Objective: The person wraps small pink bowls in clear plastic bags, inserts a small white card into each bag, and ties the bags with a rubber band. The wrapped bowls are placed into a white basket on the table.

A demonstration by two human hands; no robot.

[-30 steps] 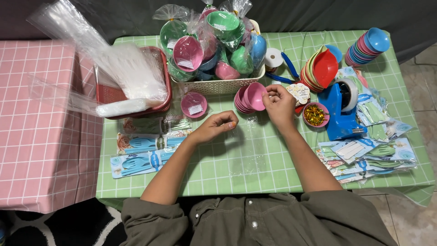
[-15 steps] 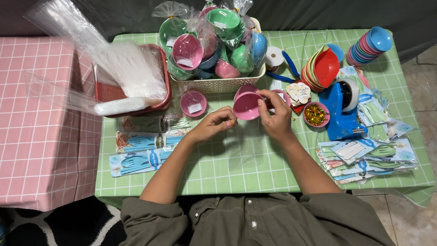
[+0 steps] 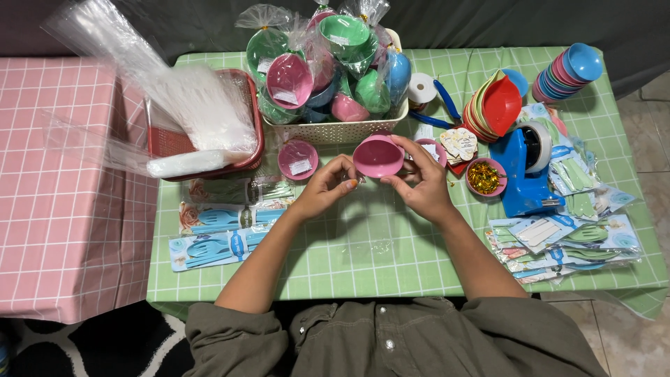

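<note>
My right hand (image 3: 421, 187) holds a pink plastic bowl (image 3: 377, 156) tilted on its side above the green checked tablecloth (image 3: 391, 269), just in front of the white basket (image 3: 328, 132). The fingers of my left hand (image 3: 326, 185) are pinched together at the bowl's left rim. They seem to hold a thin clear bag (image 3: 373, 241) that lies faintly glossy on the cloth below. A second pink bowl (image 3: 298, 159) with a label sits on the table left of my left hand.
The basket holds several wrapped bowls. A red tray (image 3: 255, 132) with clear bags lies at left, with cutlery packets (image 3: 223, 227) below it. At right are a blue tape dispenser (image 3: 525, 174), a cup of gold bits (image 3: 483, 176), stacked bowls (image 3: 564, 70) and more packets (image 3: 558, 237).
My right hand took a pink bowl from the stack by the basket and brought it left to my left hand, which has stayed almost still.
</note>
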